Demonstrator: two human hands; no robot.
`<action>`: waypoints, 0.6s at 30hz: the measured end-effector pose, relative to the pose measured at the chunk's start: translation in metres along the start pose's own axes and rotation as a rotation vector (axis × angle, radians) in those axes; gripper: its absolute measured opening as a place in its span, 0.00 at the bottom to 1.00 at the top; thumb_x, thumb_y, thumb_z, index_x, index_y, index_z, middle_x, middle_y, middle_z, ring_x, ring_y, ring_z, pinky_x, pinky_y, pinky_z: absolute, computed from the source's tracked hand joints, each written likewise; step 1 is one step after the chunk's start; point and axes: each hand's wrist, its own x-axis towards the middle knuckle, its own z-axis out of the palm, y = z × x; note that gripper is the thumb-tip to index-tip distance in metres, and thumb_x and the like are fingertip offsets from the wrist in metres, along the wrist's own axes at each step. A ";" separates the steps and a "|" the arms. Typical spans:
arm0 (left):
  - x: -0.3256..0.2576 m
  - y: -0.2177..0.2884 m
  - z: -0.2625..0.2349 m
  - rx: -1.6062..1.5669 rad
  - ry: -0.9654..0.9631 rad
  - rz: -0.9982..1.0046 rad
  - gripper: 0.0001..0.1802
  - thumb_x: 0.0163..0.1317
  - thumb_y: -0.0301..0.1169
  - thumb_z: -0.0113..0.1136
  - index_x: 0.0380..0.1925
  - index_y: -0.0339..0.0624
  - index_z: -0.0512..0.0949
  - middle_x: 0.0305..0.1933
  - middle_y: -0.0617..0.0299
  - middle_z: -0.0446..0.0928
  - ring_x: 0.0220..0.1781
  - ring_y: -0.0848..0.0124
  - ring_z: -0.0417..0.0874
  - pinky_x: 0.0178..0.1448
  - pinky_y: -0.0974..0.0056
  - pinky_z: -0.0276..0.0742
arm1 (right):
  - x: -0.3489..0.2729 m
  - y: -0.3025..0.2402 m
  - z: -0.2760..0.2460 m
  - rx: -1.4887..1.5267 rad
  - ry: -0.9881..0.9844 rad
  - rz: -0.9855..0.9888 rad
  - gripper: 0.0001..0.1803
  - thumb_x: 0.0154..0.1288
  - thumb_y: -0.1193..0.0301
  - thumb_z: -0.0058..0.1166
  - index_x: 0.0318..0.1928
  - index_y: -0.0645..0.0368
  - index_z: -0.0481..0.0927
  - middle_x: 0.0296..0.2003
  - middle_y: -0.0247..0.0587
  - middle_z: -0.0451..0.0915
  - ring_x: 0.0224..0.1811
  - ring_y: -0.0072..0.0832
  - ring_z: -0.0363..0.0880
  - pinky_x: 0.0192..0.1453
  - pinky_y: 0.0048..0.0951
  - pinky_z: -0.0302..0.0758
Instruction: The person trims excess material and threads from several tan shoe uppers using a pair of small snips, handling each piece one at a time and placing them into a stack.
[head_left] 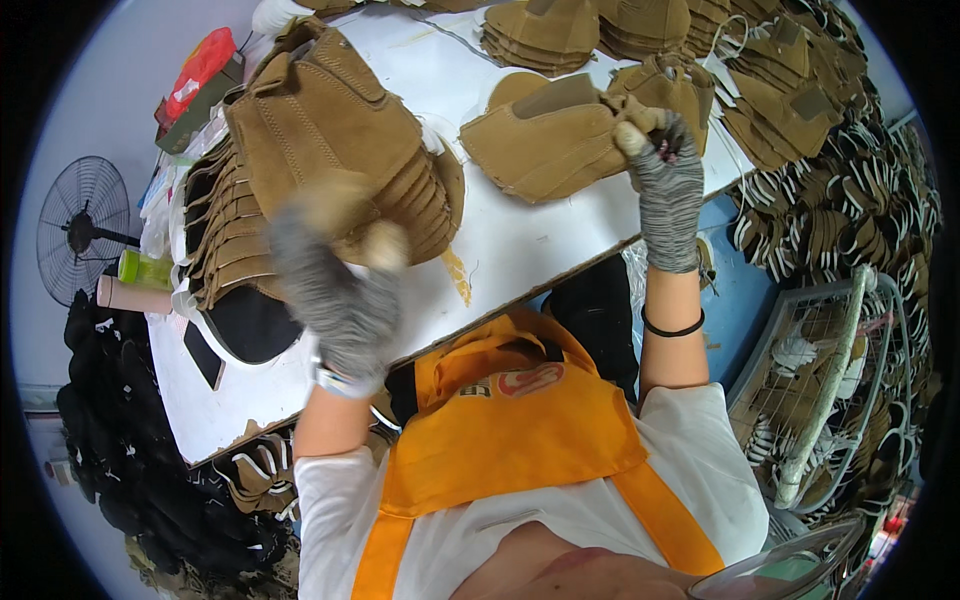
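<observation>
My right hand (668, 178), in a grey knitted glove with bare fingertips, pinches the right end of a brown suede shoe upper (545, 140) above the white table. A darker patch shows along this piece's upper edge. My left hand (345, 285), gloved the same way, is at the near side of a tall stack of stitched brown suede shoe uppers (320, 130). Motion smears its fingers, so I cannot tell whether they grip anything. A black sole-shaped piece with a white rim (250, 325) lies below that stack.
More piles of brown suede pieces (545, 35) line the white table's (520, 245) far side. A wire cart (820, 390) stands at the right, near heaped uppers (830, 220). At the left are a fan (82, 232), a flat black object (203, 355) and black pieces (130, 440).
</observation>
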 end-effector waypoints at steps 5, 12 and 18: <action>-0.039 -0.001 0.063 -0.810 -0.287 -0.852 0.29 0.62 0.50 0.56 0.52 0.37 0.68 0.45 0.58 0.72 0.48 0.68 0.74 0.54 0.63 0.71 | -0.007 -0.012 -0.025 0.133 0.071 0.194 0.16 0.56 0.66 0.66 0.43 0.56 0.78 0.34 0.28 0.78 0.30 0.16 0.73 0.32 0.17 0.70; -0.020 -0.004 0.107 -1.881 -0.106 -1.130 0.35 0.66 0.53 0.47 0.63 0.39 0.59 0.66 0.52 0.61 0.68 0.60 0.60 0.73 0.55 0.53 | -0.012 -0.014 -0.036 0.030 0.002 0.271 0.15 0.58 0.67 0.63 0.45 0.57 0.79 0.37 0.32 0.79 0.37 0.19 0.75 0.42 0.20 0.72; -0.019 -0.002 0.117 -1.706 -0.154 -1.011 0.27 0.68 0.45 0.41 0.60 0.38 0.63 0.62 0.53 0.66 0.64 0.61 0.65 0.70 0.55 0.58 | -0.009 -0.013 -0.033 -0.075 0.049 -0.024 0.13 0.61 0.68 0.60 0.46 0.58 0.78 0.42 0.35 0.80 0.44 0.21 0.76 0.53 0.23 0.71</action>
